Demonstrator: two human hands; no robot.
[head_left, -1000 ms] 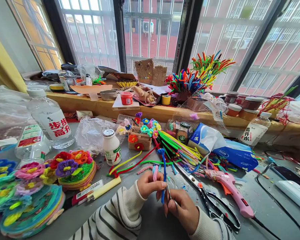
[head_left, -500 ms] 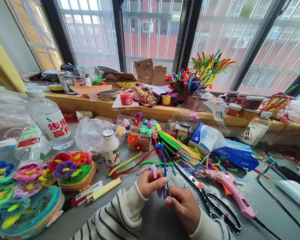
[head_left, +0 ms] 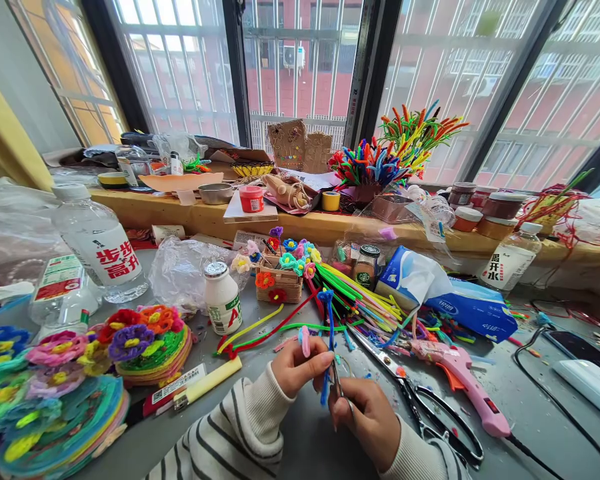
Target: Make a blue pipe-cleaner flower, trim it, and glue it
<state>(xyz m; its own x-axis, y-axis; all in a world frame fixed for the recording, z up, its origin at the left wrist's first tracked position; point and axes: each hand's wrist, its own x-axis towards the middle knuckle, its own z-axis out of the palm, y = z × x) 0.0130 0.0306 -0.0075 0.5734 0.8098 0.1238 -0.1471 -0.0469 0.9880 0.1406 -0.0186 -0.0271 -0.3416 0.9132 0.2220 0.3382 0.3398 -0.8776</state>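
My left hand pinches a blue pipe cleaner that stands upright, its top end curled into a small bunch and its lower end hanging below my fingers. A pink fuzzy loop sits at a finger of that hand. My right hand is closed around a slim two-armed metal tool, whose tip is against or just beside the blue pipe cleaner under my left thumb. Whether it is tweezers or small scissors I cannot tell. Large black-handled scissors lie right of my hands.
Beyond my hands lie loose pipe cleaners and a basket of small fuzzy flowers. A white bottle stands left of it. Flower-topped coiled discs fill the left. At right are a pink glue gun and a blue tissue pack.
The blue pipe cleaner has shifted slightly, and its lower end now points down to the left. My right hand has turned a little, showing more of the metal tool.
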